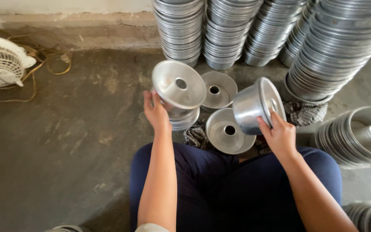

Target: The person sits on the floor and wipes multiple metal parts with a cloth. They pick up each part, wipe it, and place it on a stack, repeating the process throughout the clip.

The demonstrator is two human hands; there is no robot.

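Note:
My left hand (pixel 156 112) grips a small stack of shiny aluminium ring moulds (pixel 178 88), tilted so the top one shows its centre tube. My right hand (pixel 278 134) holds another aluminium ring mould (pixel 256 105) on its side, its open rim facing right. Between the two hands, two more ring moulds lie on the floor: one nearer my knees (pixel 228 131) and one further back (pixel 217 90). A checked cloth (pixel 304 112) lies under them. My legs in dark blue trousers fill the lower middle.
Tall stacks of the same moulds (pixel 224 32) line the far wall, with a large leaning stack (pixel 337 51) at right. More nested moulds (pixel 357 137) lie on their side at right. A white fan (pixel 1 60) and yellowish cord sit at far left on the concrete floor.

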